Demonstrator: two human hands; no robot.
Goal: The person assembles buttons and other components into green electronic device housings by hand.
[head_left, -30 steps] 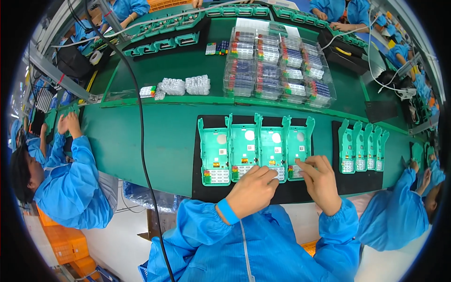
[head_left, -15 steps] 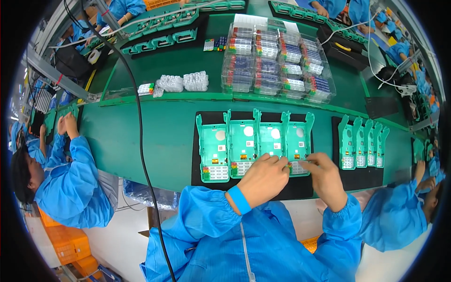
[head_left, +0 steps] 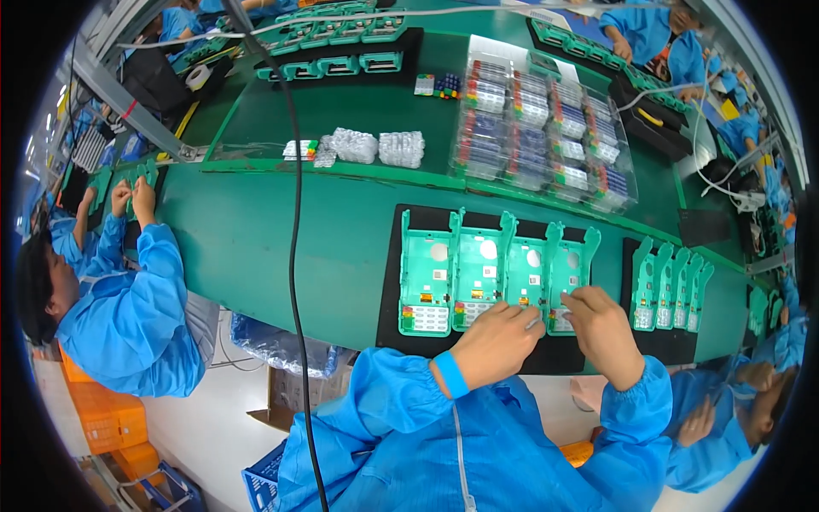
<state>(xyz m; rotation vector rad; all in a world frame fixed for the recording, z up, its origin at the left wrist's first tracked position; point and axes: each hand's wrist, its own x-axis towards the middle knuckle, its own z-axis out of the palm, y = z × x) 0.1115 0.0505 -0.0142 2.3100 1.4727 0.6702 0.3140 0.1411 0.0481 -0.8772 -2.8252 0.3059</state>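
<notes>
Several green plastic housings lie side by side on a black mat, each with a white keypad with coloured keys at its lower end. My left hand, with a blue band at the wrist, is bent over the lower part of the third housing, hiding its keypad. Its fingertips are pinched beside the rightmost housing; whatever lies between them is too small to name. On the other side of that housing's keypad, my right hand has thumb and fingers closed together, their contents unclear.
Beyond the ledge stands a clear tray of stacked keypads, with bubble-wrapped packs to its left. More green housings rest on a mat at right. A black cable hangs across the view. Co-workers sit on both sides.
The whole view has shifted, so the bench appears further right. Both my hands stay around the rightmost housing's keypad, still pinched. At right, a co-worker's hand now shows lower down.
</notes>
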